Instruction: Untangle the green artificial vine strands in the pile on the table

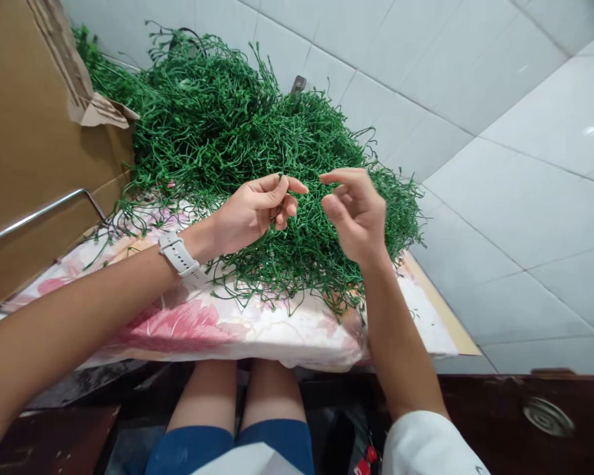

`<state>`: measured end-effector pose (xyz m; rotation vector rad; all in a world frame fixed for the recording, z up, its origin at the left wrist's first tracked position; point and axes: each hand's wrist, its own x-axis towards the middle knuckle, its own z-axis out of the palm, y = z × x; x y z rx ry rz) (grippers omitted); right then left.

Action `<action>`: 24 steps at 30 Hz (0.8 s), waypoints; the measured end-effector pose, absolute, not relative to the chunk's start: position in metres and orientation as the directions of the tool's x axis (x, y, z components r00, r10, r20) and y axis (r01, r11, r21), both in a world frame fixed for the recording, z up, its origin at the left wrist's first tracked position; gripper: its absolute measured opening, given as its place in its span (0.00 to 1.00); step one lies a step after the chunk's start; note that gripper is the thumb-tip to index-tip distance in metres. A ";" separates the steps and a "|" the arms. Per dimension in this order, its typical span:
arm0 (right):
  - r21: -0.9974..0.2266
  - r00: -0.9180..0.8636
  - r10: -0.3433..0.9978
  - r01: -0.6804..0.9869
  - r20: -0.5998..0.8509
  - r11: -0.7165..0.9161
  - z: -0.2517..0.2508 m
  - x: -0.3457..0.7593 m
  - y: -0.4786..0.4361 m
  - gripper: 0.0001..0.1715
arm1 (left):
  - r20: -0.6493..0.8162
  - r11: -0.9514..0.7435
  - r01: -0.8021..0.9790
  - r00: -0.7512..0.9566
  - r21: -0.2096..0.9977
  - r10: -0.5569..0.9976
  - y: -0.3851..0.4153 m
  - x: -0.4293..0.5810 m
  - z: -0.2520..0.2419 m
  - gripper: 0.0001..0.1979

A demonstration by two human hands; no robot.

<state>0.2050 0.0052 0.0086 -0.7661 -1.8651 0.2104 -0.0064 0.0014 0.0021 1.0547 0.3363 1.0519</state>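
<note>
A big tangled heap of thin green plastic stems [237, 138] lies on a flowered cloth [218, 326]. My left hand [255, 211], with a white watch on the wrist, hovers over the heap, its fingers curled and pinched together around something small that I cannot make out. My right hand [356, 211] is raised beside it, a few centimetres to the right, thumb and forefinger close together in a loose pinch with nothing visible between them. The two hands do not touch.
A brown cardboard box [34, 132] stands at the left with a metal bar [44, 211] in front of it. White floor tiles [515, 171] spread to the right. A dark wooden edge [499, 409] runs below, and my knees in blue shorts [228, 442] show underneath.
</note>
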 end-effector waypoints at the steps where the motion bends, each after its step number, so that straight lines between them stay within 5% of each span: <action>1: -0.498 -0.305 0.600 0.351 0.740 0.793 0.005 0.199 0.004 0.17 | 0.231 0.094 -0.539 0.505 0.837 0.832 0.001 -0.006 0.002 0.11; 4: -0.601 -0.380 0.628 0.203 0.680 0.773 -0.003 0.184 -0.002 0.15 | 0.217 0.123 -0.535 0.528 0.836 0.821 0.000 -0.005 0.002 0.14; 12: -0.866 -0.497 0.741 -0.044 0.451 0.498 -0.007 0.178 -0.012 0.27 | 0.202 0.263 -0.465 0.734 0.845 0.649 -0.007 -0.010 0.004 0.22; 19: -0.865 -0.541 0.679 -0.237 0.496 0.443 -0.016 0.166 -0.011 0.38 | 0.223 0.283 -0.440 0.795 0.852 0.565 -0.010 -0.006 -0.005 0.25; 24: -0.877 -0.427 0.772 -0.328 0.470 0.352 -0.014 0.159 -0.013 0.41 | 0.221 0.255 -0.508 0.700 0.823 0.679 -0.012 -0.011 0.003 0.26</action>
